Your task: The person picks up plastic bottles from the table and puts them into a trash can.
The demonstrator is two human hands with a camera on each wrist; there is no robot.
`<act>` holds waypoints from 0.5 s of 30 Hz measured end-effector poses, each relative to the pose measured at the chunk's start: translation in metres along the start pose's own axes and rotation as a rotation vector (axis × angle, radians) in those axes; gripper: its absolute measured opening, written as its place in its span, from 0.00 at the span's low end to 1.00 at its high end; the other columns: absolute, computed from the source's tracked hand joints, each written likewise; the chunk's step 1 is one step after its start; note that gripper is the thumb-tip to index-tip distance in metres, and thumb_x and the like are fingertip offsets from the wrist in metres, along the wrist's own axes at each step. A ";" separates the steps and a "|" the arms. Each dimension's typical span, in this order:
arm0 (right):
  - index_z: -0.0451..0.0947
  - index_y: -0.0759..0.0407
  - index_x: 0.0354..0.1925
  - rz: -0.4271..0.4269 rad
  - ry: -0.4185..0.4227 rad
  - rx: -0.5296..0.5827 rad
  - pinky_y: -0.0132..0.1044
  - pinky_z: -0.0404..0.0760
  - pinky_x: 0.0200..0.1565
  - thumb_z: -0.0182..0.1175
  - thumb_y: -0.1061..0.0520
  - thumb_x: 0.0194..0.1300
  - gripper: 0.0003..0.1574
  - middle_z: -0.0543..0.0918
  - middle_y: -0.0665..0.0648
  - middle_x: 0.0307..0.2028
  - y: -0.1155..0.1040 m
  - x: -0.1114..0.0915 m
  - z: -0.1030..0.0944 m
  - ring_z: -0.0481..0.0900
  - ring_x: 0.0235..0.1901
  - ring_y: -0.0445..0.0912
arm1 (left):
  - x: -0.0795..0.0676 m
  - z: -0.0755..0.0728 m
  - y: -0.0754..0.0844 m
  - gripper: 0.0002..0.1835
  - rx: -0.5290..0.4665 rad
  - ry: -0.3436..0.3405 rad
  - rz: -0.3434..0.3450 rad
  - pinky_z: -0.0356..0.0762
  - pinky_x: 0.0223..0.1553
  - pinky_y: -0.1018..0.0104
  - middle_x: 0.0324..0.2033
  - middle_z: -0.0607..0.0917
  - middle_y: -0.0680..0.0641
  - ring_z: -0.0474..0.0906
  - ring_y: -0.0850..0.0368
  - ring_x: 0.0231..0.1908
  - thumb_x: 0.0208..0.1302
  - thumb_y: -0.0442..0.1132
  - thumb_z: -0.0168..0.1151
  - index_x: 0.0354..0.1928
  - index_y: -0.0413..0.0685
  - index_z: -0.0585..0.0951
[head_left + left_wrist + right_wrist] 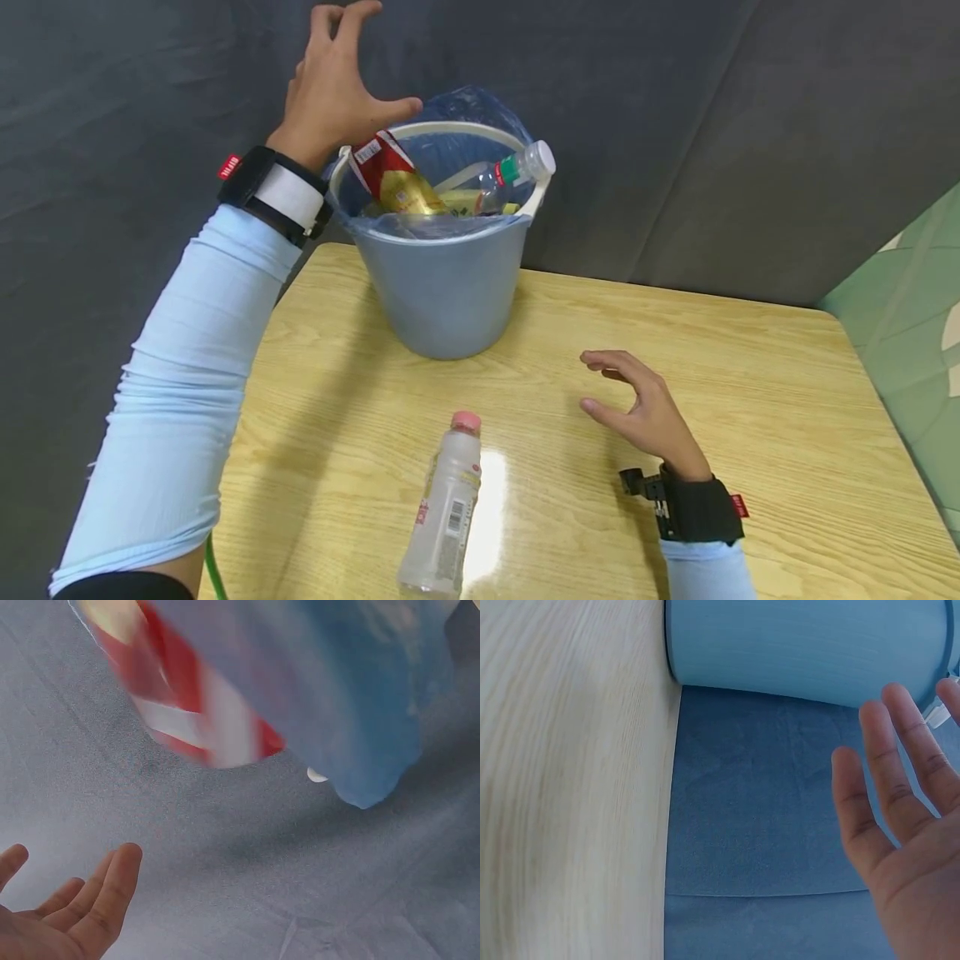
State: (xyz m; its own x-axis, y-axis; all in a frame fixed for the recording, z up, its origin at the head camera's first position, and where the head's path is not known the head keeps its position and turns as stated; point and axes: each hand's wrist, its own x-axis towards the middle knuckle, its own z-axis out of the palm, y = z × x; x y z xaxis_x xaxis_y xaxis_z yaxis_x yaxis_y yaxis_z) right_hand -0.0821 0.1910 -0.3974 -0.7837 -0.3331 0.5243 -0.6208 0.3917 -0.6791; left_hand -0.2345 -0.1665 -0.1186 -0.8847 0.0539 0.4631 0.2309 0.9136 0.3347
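My left hand [330, 92] is raised beside the rim of a blue-grey bucket [442, 292], fingers spread and holding nothing. Just below its thumb, a red and gold package [401, 183] leans inside the bucket; the left wrist view shows this package [187, 712] blurred and apart from the fingers. A clear plastic bottle with a white cap [517, 171] pokes over the bucket's right rim. Over the table, my right hand [652, 412] hovers with its fingers loosely bent and nothing in them. Between me and the bucket, a bottle with a pink cap [450, 508] lies on the tabletop.
A blue plastic liner [472, 104] hangs over the bucket's rim. The bucket stands at the back of the wooden table [787, 417], close to a dark grey cloth [675, 125]. Part of a green cable [215, 571] shows by the left forearm.
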 end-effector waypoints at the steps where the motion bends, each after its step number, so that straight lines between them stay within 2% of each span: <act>1: 0.75 0.60 0.61 0.000 0.000 -0.001 0.22 0.71 0.56 0.70 0.70 0.52 0.37 0.80 0.59 0.54 0.000 0.000 0.000 0.75 0.54 0.37 | 0.000 0.000 0.000 0.49 0.004 0.000 0.001 0.62 0.70 0.52 0.76 0.49 0.50 0.58 0.47 0.73 0.57 0.62 0.64 0.77 0.71 0.49; 11: 0.74 0.59 0.62 0.034 -0.031 -0.021 0.21 0.71 0.57 0.69 0.68 0.55 0.36 0.80 0.58 0.56 0.003 -0.001 -0.004 0.74 0.56 0.35 | -0.007 0.001 0.002 0.49 0.020 -0.003 0.030 0.61 0.70 0.52 0.76 0.52 0.49 0.57 0.48 0.74 0.57 0.62 0.65 0.77 0.69 0.50; 15: 0.74 0.59 0.62 0.033 -0.031 -0.020 0.22 0.71 0.58 0.69 0.69 0.54 0.36 0.79 0.58 0.56 0.002 -0.001 -0.004 0.74 0.56 0.35 | -0.013 0.001 0.006 0.48 0.024 -0.012 0.061 0.62 0.70 0.52 0.75 0.55 0.47 0.58 0.48 0.73 0.57 0.61 0.65 0.77 0.68 0.51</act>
State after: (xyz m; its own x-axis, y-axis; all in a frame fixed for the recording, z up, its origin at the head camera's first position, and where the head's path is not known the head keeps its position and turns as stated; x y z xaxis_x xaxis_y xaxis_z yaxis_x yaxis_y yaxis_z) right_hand -0.0825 0.1957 -0.3977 -0.8032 -0.3456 0.4853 -0.5948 0.4196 -0.6857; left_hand -0.2216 -0.1619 -0.1236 -0.8740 0.1150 0.4722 0.2752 0.9179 0.2858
